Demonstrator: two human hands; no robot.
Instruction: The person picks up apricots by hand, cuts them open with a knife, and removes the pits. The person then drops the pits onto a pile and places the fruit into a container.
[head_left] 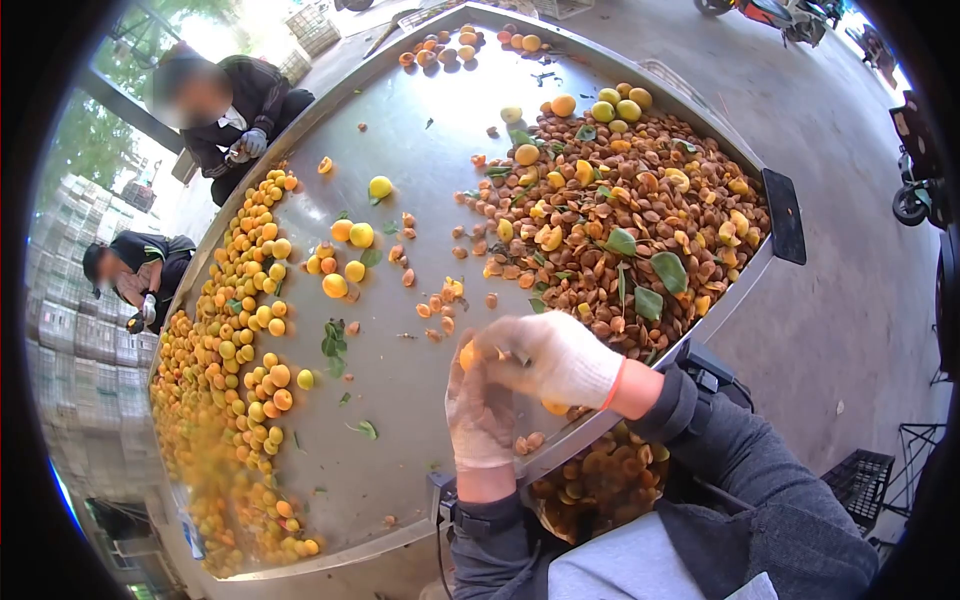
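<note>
My left hand [478, 415], in a pale glove, is closed around an orange apricot [467, 355] above the near edge of the metal table [400, 440]. Over it, my gloved right hand [555, 355] is bent with its fingers against the left one; they are blurred, and what they hold is too small to make out. Just beyond the hands lies a big heap of brown pits [600, 270] mixed with apricot pieces and green leaves. Below the table edge, a container of apricot halves [600, 475] sits by my lap.
Whole apricots [220, 350] spread along the table's left side. A black phone-like slab [784, 216] rests on the right rim. Two other people, one gloved person [245, 110] and one farther left [145, 270], are beyond the table. A black crate [860, 485] stands at lower right.
</note>
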